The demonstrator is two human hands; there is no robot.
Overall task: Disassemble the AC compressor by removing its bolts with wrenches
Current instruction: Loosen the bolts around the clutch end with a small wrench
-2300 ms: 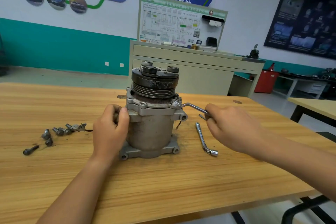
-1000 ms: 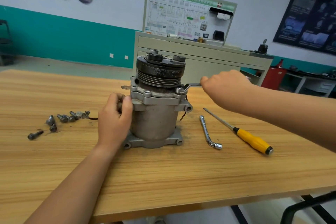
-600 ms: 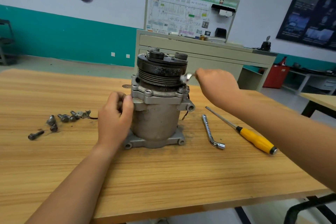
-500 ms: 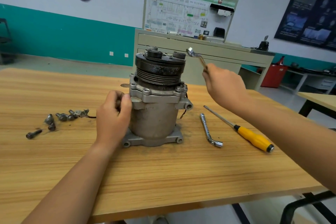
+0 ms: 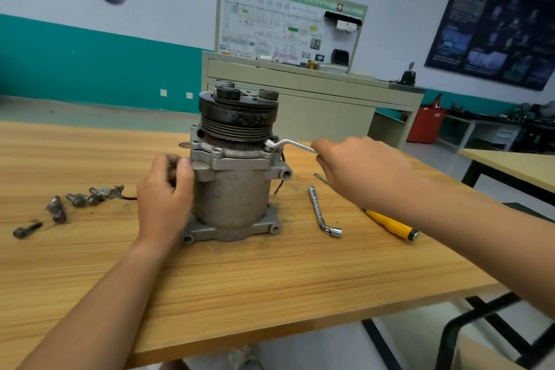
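L hand (image 5: 163, 189) grips the left flank of the AC compressor (image 5: 234, 189), fingers curled on a housing lug. R hand (image 5: 360, 168) grasps the offset wrench (image 5: 292, 146) by its shank; ring end sits on the compressor flange, upper-right side. Compressor stands upright (pulley end up) on the table (image 5: 270, 279). Loose bolts (image 5: 78, 200) lie well left of compressor. L-socket wrench (image 5: 321, 213) lies just right of its base, w/ the yellow screwdriver (image 5: 390, 224) farther right.

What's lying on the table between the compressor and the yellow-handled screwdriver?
A bent socket wrench lies flat there, plainly shown in the head view.
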